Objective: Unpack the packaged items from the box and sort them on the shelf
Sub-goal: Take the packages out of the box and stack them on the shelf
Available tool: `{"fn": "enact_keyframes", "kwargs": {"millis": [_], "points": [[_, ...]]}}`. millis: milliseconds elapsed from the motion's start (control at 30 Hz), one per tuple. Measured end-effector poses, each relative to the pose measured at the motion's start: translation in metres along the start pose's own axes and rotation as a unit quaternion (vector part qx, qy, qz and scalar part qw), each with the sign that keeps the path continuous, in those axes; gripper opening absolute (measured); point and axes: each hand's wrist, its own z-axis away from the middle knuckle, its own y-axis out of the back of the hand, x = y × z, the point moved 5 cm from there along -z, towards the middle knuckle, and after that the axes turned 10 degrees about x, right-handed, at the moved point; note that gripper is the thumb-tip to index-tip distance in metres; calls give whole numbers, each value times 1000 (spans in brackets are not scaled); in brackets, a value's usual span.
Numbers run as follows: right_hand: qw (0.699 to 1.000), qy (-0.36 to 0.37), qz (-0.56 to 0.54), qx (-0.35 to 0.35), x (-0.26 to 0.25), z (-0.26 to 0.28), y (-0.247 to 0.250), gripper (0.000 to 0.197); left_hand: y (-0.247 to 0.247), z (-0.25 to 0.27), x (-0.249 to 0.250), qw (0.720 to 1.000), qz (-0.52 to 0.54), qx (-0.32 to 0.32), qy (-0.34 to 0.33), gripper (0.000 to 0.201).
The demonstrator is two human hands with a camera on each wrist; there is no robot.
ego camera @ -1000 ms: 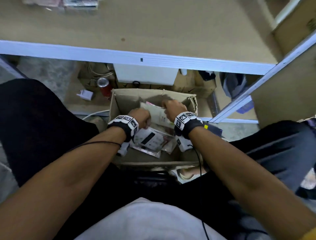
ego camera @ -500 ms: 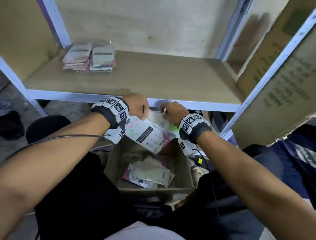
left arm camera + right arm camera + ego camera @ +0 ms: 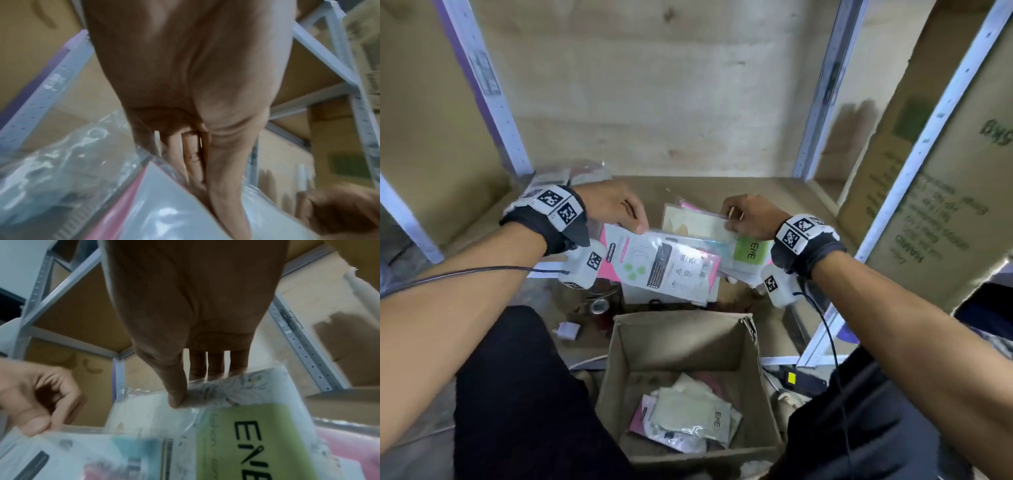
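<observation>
Midway through unpacking, judging by what lies where. Left hand (image 3: 616,205) pinching a white-and-pink packet (image 3: 664,265) by its top edge; right hand (image 3: 750,216) gripping a green-labelled packet (image 3: 750,250) among a small fan of others, thumb pressed on top. Both being held over the front edge of the shelf (image 3: 774,195), not yet set down. Already lying at the shelf's back left: a small pile of clear-wrapped packets (image 3: 571,174), partly hidden by the left wrist. Still waiting in the cardboard box (image 3: 681,342) below: several more packets (image 3: 688,421). Sorting far from finished.
</observation>
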Motion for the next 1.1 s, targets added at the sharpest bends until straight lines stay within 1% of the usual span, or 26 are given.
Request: {"fn": "enact_keyframes", "kwargs": {"millis": [67,167,233,267,300,367,467,533,600,667,700,733,800,833,867,900,967,1033,1100], "points": [[1000,-7,-9,5,6,-8,6,18,13,-2,-19,999,45,14,19,7],[998,-35,-53,23,17,-22,9,21,30,-2,-54,990,123,50,50,10],[994,-65,-84,39,26,-33,5,23,33,-3,-80,972,206,75,79,7],[991,-79,-95,46,31,-39,2,24,33,-4,-93,959,247,97,100,11],[989,-91,-101,51,34,-45,-1,25,32,-4,-107,942,285,128,124,14],[986,-110,-114,58,39,-60,-7,26,30,0,-128,896,362,195,165,20],[978,-122,-160,59,41,-85,-17,26,21,2,-152,826,454,269,200,30],[973,-127,-185,60,37,-103,-22,26,16,0,-167,784,490,312,220,38],[963,-142,-219,67,31,-121,-30,28,13,-3,-181,750,506,348,246,41],[949,-157,-263,71,20,-137,-39,22,12,-6,-196,719,516,380,271,41],[943,-164,-282,71,16,-145,-44,14,13,-9,-200,711,518,385,279,38],[936,-170,-301,67,10,-155,-51,10,15,-12,-205,709,518,385,284,33],[921,-181,-339,60,-1,-168,-63,19,19,-19,-213,709,516,382,291,12],[915,-183,-355,57,-9,-177,-70,22,23,-23,-222,701,519,388,297,8],[910,-183,-367,56,-16,-183,-76,23,25,-27,-230,691,522,394,308,10],[907,-182,-377,51,-25,-191,-82,23,28,-31,-240,675,527,405,321,11],[895,-192,-401,46,-38,-203,-95,20,33,-34,-256,652,522,425,349,8],[877,-208,-432,37,-53,-218,-112,15,38,-39,-277,645,507,442,362,5],[861,-220,-457,28,-68,-229,-127,8,44,-44,-299,646,490,448,377,16]]}}
